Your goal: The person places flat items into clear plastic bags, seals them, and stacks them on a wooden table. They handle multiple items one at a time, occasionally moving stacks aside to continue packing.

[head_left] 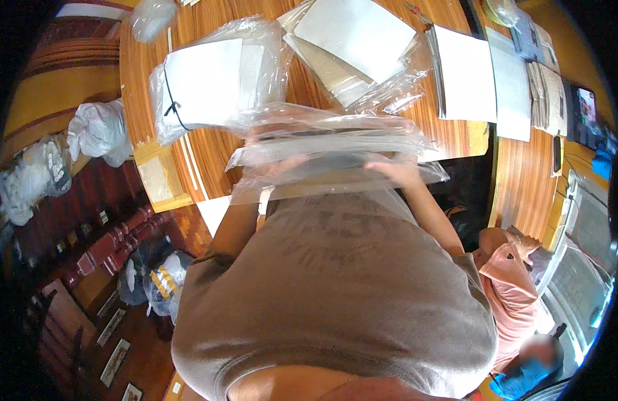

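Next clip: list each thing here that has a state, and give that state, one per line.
Clear plastic bag: held up at the table edge, crumpled, flat sheets inside.
Left hand: under the plastic, blurred.
Right hand: gripping the bag.
White sheets in plastic: lying flat, wrapped.
Grey sheets in plastic: stacked flat, wrap loose.
Paper stacks: flat, unwrapped.
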A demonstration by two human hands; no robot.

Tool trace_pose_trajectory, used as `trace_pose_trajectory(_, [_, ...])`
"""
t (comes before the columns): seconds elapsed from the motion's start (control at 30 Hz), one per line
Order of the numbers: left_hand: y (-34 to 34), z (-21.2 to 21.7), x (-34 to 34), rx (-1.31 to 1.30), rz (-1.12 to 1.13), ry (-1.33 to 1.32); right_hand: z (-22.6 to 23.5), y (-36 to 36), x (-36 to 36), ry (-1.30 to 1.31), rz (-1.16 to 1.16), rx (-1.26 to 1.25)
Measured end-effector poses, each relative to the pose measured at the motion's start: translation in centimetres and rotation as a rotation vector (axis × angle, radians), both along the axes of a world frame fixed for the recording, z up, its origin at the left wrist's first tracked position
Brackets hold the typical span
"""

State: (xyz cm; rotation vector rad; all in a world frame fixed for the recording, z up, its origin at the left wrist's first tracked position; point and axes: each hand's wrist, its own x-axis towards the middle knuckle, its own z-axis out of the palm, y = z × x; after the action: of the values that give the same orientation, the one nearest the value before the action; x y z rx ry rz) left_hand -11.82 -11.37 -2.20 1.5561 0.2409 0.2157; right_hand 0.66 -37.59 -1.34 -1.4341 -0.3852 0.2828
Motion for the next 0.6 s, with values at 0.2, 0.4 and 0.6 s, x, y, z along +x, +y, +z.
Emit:
trace_pose_trajectory(0.2, [-0.8, -0.1, 1.0, 0.217, 0.045, 0.31, -0.5, -1.0, 0.5, 0.265, 0.193, -0.478])
trace_pose_trajectory(0.4, [-0.2, 1.0, 1.8, -0.128, -0.008, -0.226, -2.2, -2.2, 1.7, -0.142, 0.216, -0.239])
trace_pose_trajectory(0.6, [1.1, 2.6, 2.3, 0.036, -0.095, -0.14, 0.3, -2.0, 1.4, -0.004, 0.136, -0.135])
